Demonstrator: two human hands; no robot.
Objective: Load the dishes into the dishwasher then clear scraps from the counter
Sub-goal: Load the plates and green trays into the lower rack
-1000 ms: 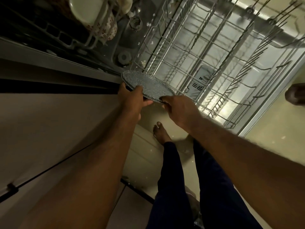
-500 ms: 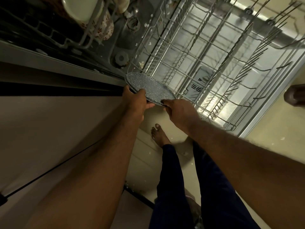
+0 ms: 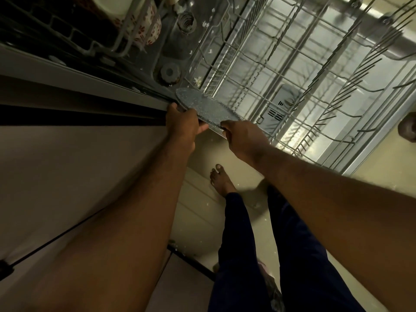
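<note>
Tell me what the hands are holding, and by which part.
A speckled grey plate, gripped by its near rim: the left hand takes the rim's left part, the right hand its right part.

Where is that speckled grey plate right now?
The speckled grey plate is just above centre in the head view, held by the left hand and right hand at the near left corner of the wire rack.

Speckled matt grey plate (image 3: pixel 203 105), glossy wire rack (image 3: pixel 292 70)
</note>
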